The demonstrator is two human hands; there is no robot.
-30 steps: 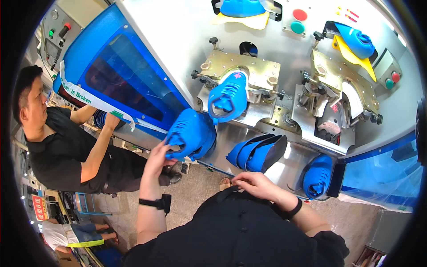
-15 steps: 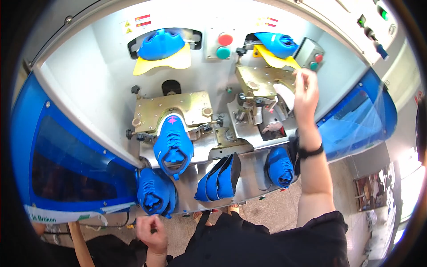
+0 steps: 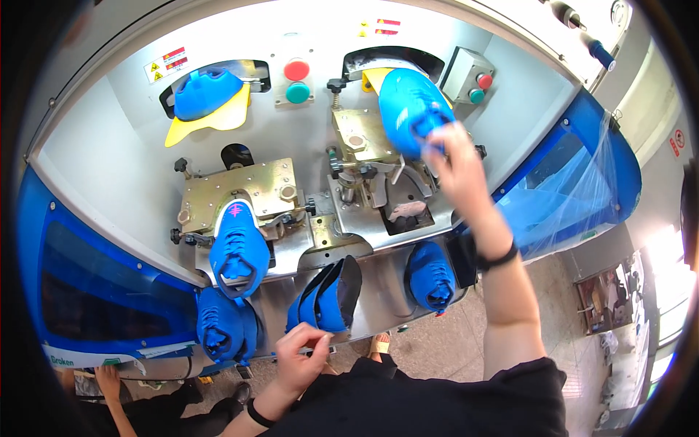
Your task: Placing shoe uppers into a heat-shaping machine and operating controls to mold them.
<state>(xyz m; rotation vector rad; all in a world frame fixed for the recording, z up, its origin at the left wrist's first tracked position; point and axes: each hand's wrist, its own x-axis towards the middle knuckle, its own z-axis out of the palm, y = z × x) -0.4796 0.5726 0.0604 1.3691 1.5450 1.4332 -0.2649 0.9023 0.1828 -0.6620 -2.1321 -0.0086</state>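
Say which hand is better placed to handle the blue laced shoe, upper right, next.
Probably the right hand, which touches the blue laced shoe; the left hand is lower, near the silver metal shelf.

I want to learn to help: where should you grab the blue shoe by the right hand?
Probably by the rim of the shoe's opening, coming from the near, lower side. The toe points up and away, while the opening faces down toward the right hand, giving fingers an edge to pinch.
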